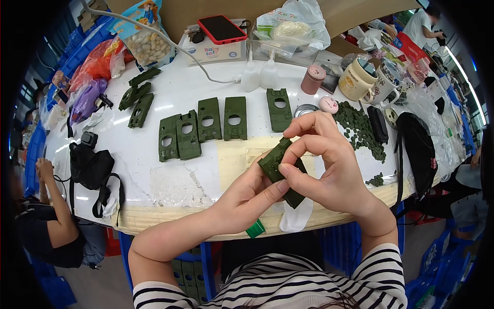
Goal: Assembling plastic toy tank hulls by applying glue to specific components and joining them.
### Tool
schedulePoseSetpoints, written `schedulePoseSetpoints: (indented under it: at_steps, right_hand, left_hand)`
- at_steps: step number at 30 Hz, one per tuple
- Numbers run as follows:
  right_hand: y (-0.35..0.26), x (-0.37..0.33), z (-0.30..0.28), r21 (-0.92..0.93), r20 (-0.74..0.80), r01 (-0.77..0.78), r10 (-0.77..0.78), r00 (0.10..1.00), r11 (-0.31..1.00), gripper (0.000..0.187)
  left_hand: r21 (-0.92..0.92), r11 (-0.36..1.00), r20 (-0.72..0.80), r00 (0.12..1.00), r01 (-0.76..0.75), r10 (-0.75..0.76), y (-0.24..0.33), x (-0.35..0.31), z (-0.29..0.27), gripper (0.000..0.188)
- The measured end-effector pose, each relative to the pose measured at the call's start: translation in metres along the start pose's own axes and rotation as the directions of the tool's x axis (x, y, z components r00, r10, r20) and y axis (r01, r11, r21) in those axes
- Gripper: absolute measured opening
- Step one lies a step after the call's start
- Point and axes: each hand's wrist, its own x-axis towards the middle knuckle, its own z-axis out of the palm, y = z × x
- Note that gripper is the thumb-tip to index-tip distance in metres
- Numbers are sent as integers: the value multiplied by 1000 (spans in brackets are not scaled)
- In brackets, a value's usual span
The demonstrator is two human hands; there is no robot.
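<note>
In front of me, a dark green plastic model vehicle hull (272, 165) is tilted in my left hand (244, 198), which is closed around its near left side. My right hand (329, 167) bends over the same hull, thumb and forefinger pinched at its surface. Whatever sits between those fingertips is too small to make out. Beyond my hands lie several similar green plates with round holes, among them a separate plate (279, 109) and a plate (235, 118) in a row to its left. A pile of small green parts (355, 126) spreads to the right.
More green parts (140, 109) lie far left. Two white squeeze bottles (250, 77), a pink tin (313, 80) and mugs (356, 80) stand at the back. A red-cased phone (222, 29) rests on a box. Black bags (91, 165) flank the table; other people sit nearby.
</note>
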Motion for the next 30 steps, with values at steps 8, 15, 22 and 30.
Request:
schedulePoseSetpoints:
  at_steps: [8, 15, 22, 30]
  right_hand:
    - [0, 0, -2, -40, 41, 0, 2, 999, 999, 10]
    - [1, -1, 0, -64, 19, 10, -9, 1000, 998, 10]
    - [1, -1, 1, -113, -7, 34, -35, 999, 993, 11]
    - [0, -1, 0, -119, -5, 40, -41, 999, 992, 11]
  left_hand:
    - [-8, 1000, -7, 1000, 13, -13, 2, 0, 0, 44]
    - [1, 1000, -11, 1000, -4, 4, 2, 0, 1, 43]
    - [-3, 1000, -33, 999, -5, 5, 0, -1, 2, 45]
    - [25, 999, -6, 999, -47, 47, -2, 0, 1, 45]
